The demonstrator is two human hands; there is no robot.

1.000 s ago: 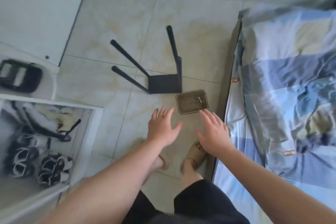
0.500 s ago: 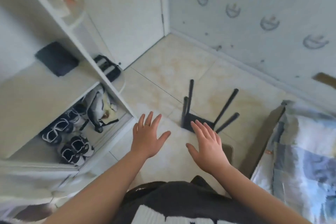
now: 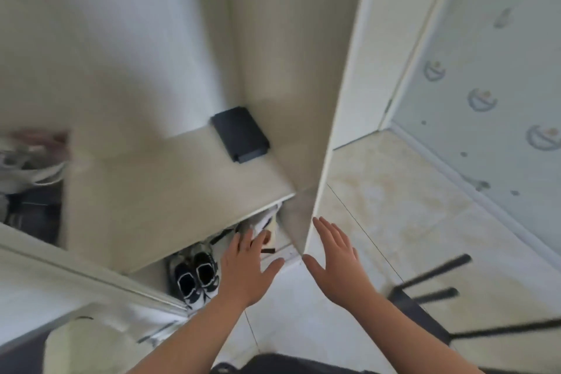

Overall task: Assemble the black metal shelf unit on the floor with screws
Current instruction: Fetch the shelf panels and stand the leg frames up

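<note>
Since half a second ago the head view has swung left: the black metal shelf unit (image 3: 419, 316), then near mid-frame just past the hands, now sits at the lower right edge, and the bed has gone from sight. The unit lies on the tiled floor (image 3: 394, 206) with its dark plate low and three thin legs pointing off to the right, blurred by the motion.

Both hands stay held out in front, palms down, touching nothing. The left hand (image 3: 247, 273) hovers before the lower opening of the white cabinet (image 3: 334, 100), fingers straight and slightly spread, thumb out to the right. The right hand (image 3: 337, 264) hovers just right of the cabinet's front edge, fingers straight and close together, thumb out to the left. It is well apart from the shelf unit.

A flat black object (image 3: 239, 133) lies on the cabinet's shelf (image 3: 182, 191). Below it, a pair of black-and-white shoes (image 3: 197, 278) stands in the bottom compartment. Patterned wallpaper (image 3: 501, 70) covers the wall at right.
</note>
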